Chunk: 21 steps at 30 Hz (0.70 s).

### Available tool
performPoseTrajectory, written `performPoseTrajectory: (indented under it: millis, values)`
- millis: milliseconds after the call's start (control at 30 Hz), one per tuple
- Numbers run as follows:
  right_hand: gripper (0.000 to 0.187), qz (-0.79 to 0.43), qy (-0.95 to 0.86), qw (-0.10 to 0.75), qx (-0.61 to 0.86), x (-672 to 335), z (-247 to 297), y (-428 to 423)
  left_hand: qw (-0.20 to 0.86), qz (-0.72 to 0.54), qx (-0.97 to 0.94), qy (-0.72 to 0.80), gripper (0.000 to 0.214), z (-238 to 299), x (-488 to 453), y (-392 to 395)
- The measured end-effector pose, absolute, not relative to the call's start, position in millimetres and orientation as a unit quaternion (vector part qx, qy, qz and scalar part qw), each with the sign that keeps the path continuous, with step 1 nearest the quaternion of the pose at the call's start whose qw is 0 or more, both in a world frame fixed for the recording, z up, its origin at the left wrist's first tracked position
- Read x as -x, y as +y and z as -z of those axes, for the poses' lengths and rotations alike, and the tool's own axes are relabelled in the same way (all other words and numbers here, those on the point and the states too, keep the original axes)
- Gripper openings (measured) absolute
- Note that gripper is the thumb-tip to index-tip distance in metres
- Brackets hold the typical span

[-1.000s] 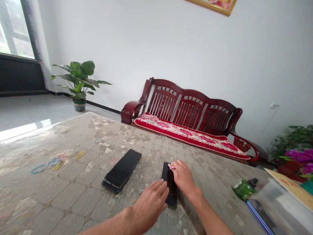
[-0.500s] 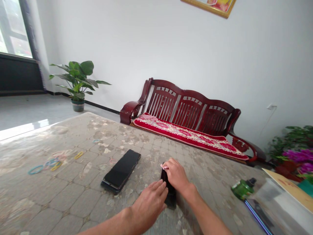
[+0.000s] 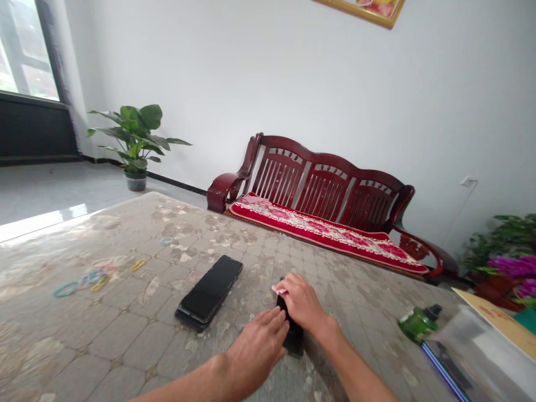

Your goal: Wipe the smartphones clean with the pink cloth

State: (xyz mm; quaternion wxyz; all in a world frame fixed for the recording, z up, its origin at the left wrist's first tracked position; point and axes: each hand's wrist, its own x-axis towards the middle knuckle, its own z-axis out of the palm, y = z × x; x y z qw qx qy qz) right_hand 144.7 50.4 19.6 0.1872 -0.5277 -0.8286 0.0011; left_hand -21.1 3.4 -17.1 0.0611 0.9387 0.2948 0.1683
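Observation:
A black phone (image 3: 295,341) lies on the patterned tablecloth in front of me, partly covered by both hands. My left hand (image 3: 256,347) comes in from the lower left, its fingers close together and laid over the phone's left side, holding it against the table; its thumb is mostly hidden. My right hand (image 3: 302,301) is curled over the phone's far part, closed on a small pink cloth (image 3: 278,290) whose edge shows by the fingertips. To the left, a dark phone (image 3: 211,287) rests on top of another dark phone (image 3: 188,321), apart from my hands.
Several coloured rubber bands (image 3: 99,279) lie at the left of the table. On the right are a green bottle (image 3: 419,322), a phone with a blue edge (image 3: 448,365) and a clear plastic box (image 3: 481,340). A red wooden bench (image 3: 322,178) stands beyond the table.
My right hand and the pink cloth have shifted very slightly over the phone. My left hand stays in place. The whole view has moved a little.

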Motion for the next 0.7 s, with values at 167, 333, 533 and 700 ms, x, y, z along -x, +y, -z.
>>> performPoseTrajectory:
  millis: [167,333,533,700]
  values:
    - [0.023,-0.025,-0.857,0.181,0.483,-158.7,-20.4,32.3,0.059,-0.174,-0.938,0.292,0.037,14.7,21.1,2.7]
    - [0.025,0.016,-0.802,0.198,0.563,-172.5,-14.7,57.6,0.059,-0.153,-0.941,0.297,0.038,13.3,23.3,2.2]
    - [0.023,0.005,-0.801,0.229,0.553,-175.9,-10.1,34.4,0.061,-0.146,-0.939,0.306,0.04,11.7,23.2,1.7]
    - [0.024,-0.003,-0.818,0.219,0.532,-180.8,-11.9,27.5,0.067,-0.153,-0.938,0.305,0.039,13.2,22.9,2.2]
